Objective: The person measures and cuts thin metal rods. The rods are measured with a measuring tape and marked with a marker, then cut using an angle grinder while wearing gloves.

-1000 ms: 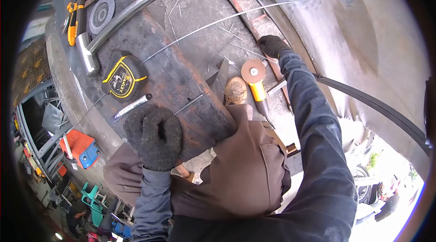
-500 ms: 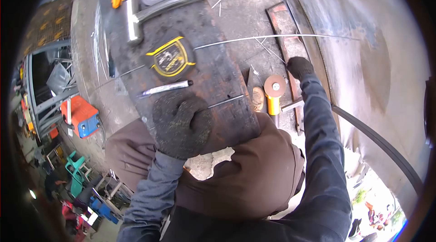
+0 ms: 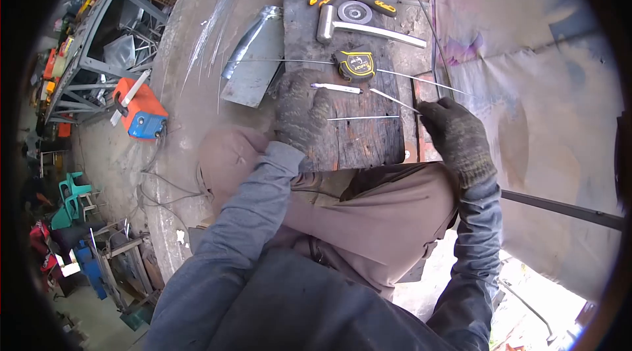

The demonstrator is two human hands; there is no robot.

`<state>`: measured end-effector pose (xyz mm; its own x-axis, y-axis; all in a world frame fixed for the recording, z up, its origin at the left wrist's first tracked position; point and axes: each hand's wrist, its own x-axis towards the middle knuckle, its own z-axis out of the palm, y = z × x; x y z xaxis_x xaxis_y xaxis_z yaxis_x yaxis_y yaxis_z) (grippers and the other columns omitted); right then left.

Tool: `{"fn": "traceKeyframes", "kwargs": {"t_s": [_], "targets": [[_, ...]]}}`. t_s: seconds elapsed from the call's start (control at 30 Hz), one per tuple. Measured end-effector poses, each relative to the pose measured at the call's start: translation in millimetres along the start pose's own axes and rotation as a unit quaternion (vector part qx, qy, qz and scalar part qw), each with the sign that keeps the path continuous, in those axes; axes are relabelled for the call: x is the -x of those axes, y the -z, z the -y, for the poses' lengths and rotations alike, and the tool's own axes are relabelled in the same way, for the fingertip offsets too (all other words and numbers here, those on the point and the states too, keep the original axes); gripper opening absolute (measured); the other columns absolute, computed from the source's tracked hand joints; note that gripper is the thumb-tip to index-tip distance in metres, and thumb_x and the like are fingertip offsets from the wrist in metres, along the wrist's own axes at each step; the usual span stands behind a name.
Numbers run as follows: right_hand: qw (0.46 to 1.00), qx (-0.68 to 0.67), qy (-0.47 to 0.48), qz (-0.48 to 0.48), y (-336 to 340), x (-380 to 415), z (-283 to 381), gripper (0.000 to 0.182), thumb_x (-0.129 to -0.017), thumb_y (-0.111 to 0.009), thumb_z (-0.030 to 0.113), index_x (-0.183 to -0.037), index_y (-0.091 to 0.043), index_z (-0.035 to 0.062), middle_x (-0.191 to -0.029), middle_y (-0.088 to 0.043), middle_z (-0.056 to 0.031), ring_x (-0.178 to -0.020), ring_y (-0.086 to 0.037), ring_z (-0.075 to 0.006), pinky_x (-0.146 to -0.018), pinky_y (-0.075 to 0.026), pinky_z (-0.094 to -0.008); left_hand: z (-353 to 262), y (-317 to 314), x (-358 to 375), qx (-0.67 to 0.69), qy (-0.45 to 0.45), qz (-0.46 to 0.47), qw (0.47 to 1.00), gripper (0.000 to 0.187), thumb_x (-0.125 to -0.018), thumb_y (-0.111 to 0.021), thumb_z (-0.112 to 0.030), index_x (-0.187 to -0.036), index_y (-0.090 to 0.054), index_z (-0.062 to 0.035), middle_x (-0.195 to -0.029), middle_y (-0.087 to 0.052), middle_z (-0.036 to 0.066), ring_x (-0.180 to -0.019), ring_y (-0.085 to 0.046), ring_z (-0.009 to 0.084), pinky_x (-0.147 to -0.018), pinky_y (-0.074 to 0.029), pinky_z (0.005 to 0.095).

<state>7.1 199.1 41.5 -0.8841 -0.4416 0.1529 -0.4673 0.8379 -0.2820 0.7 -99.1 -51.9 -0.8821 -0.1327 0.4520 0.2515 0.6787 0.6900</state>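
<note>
The right hand (image 3: pixel 455 134) has its grip closed on a rod (image 3: pixel 395 101), its tip over the desk (image 3: pixel 368 143) near the marker (image 3: pixel 341 88) — the left hand (image 3: pixel 301 112) is at the desk's left side, by a second rod (image 3: pixel 362 118), its grip indeterminable — tape measure (image 3: pixel 356 66) just beyond the marker.

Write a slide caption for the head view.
Gloved right hand holds a thin rod near a hammer and tape measure on a dark board.

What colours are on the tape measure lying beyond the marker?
The tape measure is black with yellow trim; the head view shows it best.
</note>
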Motion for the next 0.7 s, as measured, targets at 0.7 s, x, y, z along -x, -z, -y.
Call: {"fn": "traceKeyframes", "kwargs": {"t_s": [0.7], "targets": [[0.978,0.105,0.074,0.162,-115,-53,61,0.033,-0.085,-0.069,0.022,-0.117,-0.068,0.0171,-0.113,-0.067,-0.0154,-0.110,-0.063,-0.0351,-0.093,-0.050,-0.0482,60,78,33,-0.075,0.061,0.322,0.942,0.036,-0.097,-0.063,-0.030,-0.128,-0.061,-0.0125,-0.118,-0.069,0.014,-0.112,-0.065,0.0319,-0.096,-0.051,0.0429]]}}
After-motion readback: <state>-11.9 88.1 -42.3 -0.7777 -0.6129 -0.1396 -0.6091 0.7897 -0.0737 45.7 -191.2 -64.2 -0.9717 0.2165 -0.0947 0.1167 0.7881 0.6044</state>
